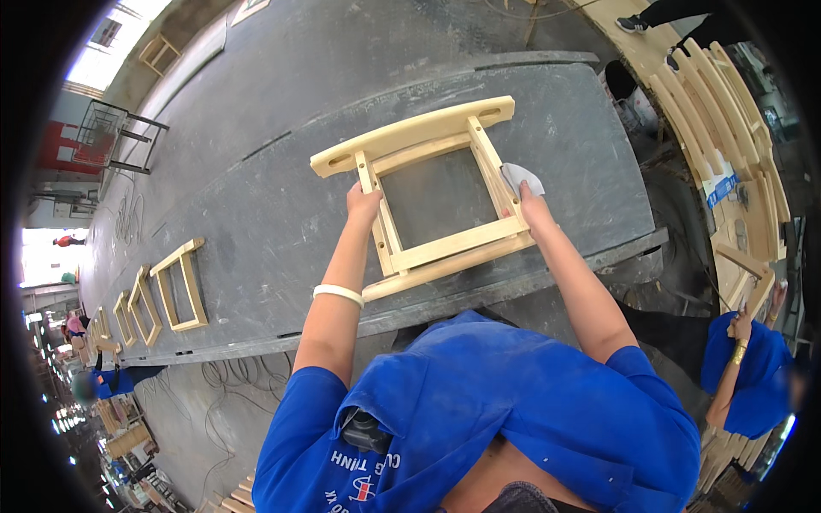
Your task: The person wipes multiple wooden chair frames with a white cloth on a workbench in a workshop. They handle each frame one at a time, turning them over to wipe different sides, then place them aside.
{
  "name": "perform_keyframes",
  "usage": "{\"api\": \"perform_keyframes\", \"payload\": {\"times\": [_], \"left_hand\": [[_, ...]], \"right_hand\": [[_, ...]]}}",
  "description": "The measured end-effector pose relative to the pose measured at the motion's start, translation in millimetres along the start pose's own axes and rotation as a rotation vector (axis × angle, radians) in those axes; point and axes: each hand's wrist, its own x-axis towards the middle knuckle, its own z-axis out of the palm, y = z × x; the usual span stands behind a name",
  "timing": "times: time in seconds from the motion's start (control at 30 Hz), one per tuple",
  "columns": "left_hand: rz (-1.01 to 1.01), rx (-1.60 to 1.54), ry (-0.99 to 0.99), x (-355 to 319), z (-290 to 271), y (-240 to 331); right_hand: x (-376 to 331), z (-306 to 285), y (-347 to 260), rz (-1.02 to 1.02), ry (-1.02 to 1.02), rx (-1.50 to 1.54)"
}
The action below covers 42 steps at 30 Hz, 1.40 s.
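Left hand [363, 202]: fingers curled round the left side rail of a pale wooden frame [463, 244]. Right hand [535, 209]: closed on a whitish sheet [524, 177] at the frame's right side rail; fingertips partly hidden. Frame lies toward the right end of the grey worktop [282, 214], lower rail by the near edge, broad curved slat [415, 134] toward the far edge, a slot at each slat end. Farther left along the near edge: a row of similar frames [195, 291], well apart from it.

The floor [248, 412] is grey, the window [106, 34] bright.
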Motion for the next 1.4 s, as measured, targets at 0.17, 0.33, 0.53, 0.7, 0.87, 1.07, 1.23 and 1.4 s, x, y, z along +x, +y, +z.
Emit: {"api": "perform_keyframes", "payload": {"times": [0.17, 0.33, 0.53, 0.7, 0.87, 1.07, 1.23, 1.4], "left_hand": [[-0.007, 0.027, 0.081, 12, 17, -24], [0.039, 0.219, 0.149, 22, 22, -46], [0.152, 0.186, 0.207, 20, 32, -60], [-0.013, 0.077, 0.054, -33, 33, -62], [-0.025, 0.032, 0.068, -61, 45, -93], [-0.010, 0.037, 0.117, -58, 51, -103], [-0.042, 0.043, 0.111, -76, 50, -81], [-0.152, -0.041, 0.037, -85, 52, -64]], "right_hand": [[12, -1, 4, 0.006, -0.040, -0.014], [23, -4, 16, -0.204, 0.115, -0.171], [27, -25, 11, 0.009, -0.050, 0.347], [13, -22, 8, 0.010, -0.166, 0.451], [14, -6, 18, -0.074, -0.159, 0.321], [14, -6, 23, -0.102, -0.120, 0.237], [13, -7, 29, -0.116, -0.082, 0.245], [18, -5, 23, -0.140, -0.036, 0.119]]}}
